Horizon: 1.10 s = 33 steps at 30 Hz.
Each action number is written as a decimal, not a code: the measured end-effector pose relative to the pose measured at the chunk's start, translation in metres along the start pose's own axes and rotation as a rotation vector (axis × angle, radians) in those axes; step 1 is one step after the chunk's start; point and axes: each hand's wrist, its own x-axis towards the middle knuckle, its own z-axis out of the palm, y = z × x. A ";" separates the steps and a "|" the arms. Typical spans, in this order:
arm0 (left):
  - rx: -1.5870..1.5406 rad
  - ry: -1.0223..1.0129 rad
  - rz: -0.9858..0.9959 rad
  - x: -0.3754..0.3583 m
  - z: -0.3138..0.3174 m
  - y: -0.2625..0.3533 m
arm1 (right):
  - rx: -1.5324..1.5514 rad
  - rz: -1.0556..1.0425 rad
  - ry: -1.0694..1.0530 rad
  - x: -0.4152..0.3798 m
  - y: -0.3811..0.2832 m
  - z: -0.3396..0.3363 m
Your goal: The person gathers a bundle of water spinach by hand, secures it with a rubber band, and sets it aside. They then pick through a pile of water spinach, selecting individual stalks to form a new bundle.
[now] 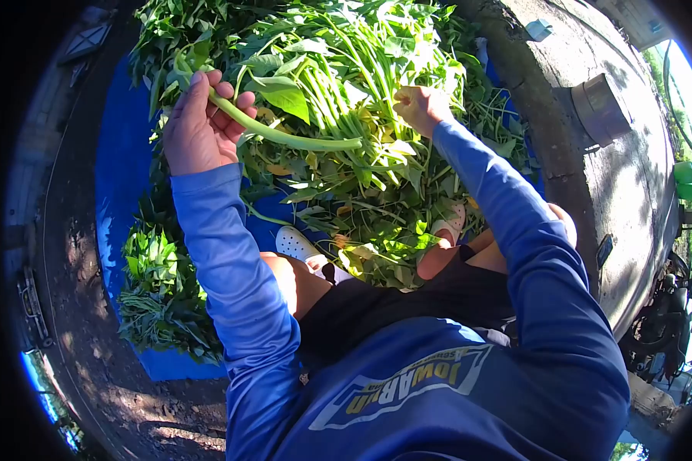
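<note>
A thick, pale green stalk of leafy greens, resembling water spinach (292, 138), is held between the thumb and fingers of my left hand (206, 123). Its cut-looking end points right, and leaves show at its upper left. My right hand (424, 107) is closed over the right part of the large pile of leafy stalks (338, 69). What its fingers hold, if anything, I cannot make out. Both hands are raised in front of the pile, and a broad sunlit leaf (284, 98) hangs beside my left fingers.
A blue tarp (119, 177) lies under the greens. Bunched greens (161, 300) sit at the left, and loose leaves and trimmings (377, 215) lie between my feet in pale clogs (294, 243). On the right is a concrete slab (615, 207) with a brownish container (601, 110).
</note>
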 end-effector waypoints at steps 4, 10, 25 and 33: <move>0.011 -0.034 -0.024 -0.005 0.002 0.000 | 0.078 0.076 0.109 0.017 -0.008 0.036; 0.121 -0.065 -0.057 -0.011 -0.008 0.006 | 0.432 0.103 0.119 0.044 -0.001 0.015; 0.245 -0.119 -0.115 -0.019 0.000 0.007 | 0.962 0.168 -0.309 0.044 -0.085 -0.183; 0.189 -0.259 -0.175 -0.023 0.011 -0.004 | 0.775 0.195 -0.120 0.040 -0.080 -0.166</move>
